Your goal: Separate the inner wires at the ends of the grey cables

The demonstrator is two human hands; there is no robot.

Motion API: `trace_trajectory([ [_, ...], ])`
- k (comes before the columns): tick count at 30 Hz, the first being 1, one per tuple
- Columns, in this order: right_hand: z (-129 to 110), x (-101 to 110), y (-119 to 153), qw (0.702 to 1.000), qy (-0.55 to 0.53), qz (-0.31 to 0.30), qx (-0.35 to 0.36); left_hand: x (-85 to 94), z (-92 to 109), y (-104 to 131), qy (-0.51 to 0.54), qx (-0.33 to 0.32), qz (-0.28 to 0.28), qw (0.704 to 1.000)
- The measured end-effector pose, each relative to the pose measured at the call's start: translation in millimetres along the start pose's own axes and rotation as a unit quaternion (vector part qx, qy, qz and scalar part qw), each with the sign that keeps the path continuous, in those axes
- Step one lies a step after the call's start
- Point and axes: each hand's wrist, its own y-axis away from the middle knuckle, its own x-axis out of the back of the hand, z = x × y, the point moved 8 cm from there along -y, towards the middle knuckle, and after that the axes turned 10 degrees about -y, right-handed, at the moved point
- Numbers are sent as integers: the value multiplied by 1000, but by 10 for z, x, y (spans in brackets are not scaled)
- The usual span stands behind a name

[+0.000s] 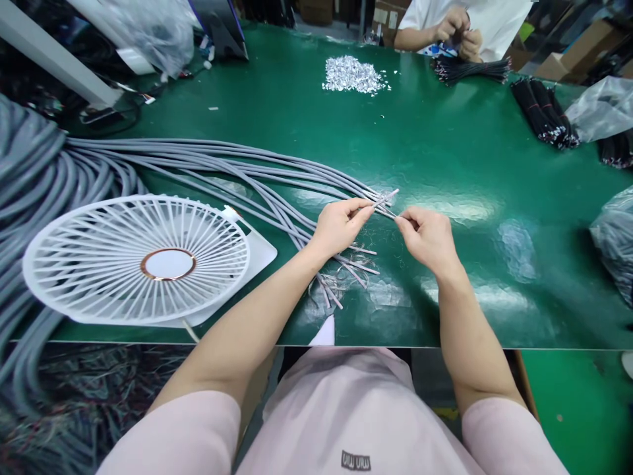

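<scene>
Grey cables (277, 158) run from the left across the green table to my hands. My left hand (341, 223) pinches one cable near its stripped end, thumb against forefinger. Opposite it, my right hand (426, 236) is closed in a pinch on the thin strands (388, 212) at that end. Other cable ends lie just beyond my left fingertips. Below my left hand more stripped ends (363, 267) with pinkish cores and frayed fine wires rest on the table.
A white desk fan (138, 264) stands at left, beside a thick coil of grey cable (30, 165). Small silvery pieces (352, 74) are heaped at the back. Across the table a person's hands (459, 33) work above bundled black wires (472, 69). Plastic bags (616, 237) sit at right.
</scene>
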Motion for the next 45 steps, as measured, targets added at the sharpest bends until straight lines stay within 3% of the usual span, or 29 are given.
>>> trace_trajectory([
  [7, 30, 25, -21, 998, -67, 13, -7, 41, 59, 2, -56, -17, 24, 998],
  [12, 36, -42, -30, 997, -76, -20, -10, 69, 30, -1, -59, -16, 49, 997],
  [19, 90, -69, -51, 994, -104, -7, -28, 80, 43, -1, -63, -24, 57, 996],
  [39, 103, -153, -41, 979, -186, -46, -69, 78, 56, 2, -81, -27, 64, 994],
  [45, 124, -194, -31, 959, -256, -51, -108, 101, 78, 0, -88, -27, 70, 993],
])
